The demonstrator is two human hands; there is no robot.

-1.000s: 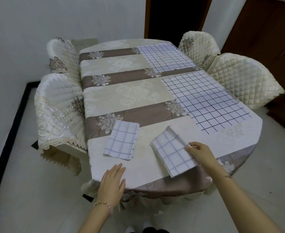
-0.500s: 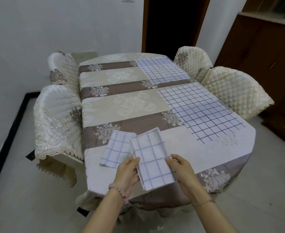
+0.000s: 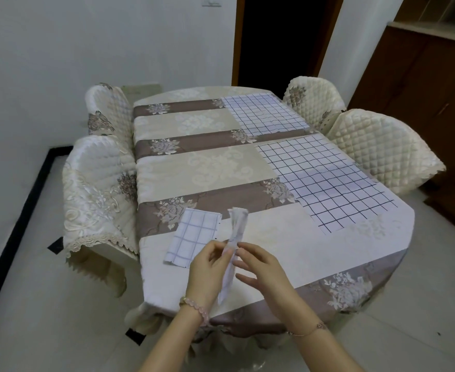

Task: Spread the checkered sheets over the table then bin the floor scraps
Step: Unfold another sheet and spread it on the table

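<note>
Two checkered sheets point(image 3: 320, 175) already lie flat along the dining table point(image 3: 288, 253) on its right half. Another folded sheet point(image 3: 194, 234) waits nearby. Left hand point(image 3: 207, 269) and right hand point(image 3: 261, 269) pinch an edge-on folded sheet point(image 3: 235, 237); peel its layers apart evenly, then lower it flat.

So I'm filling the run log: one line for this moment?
stage: unfolding | left hand + right hand: hold folded sheet | spread sheets: two | folded on table: one
</note>
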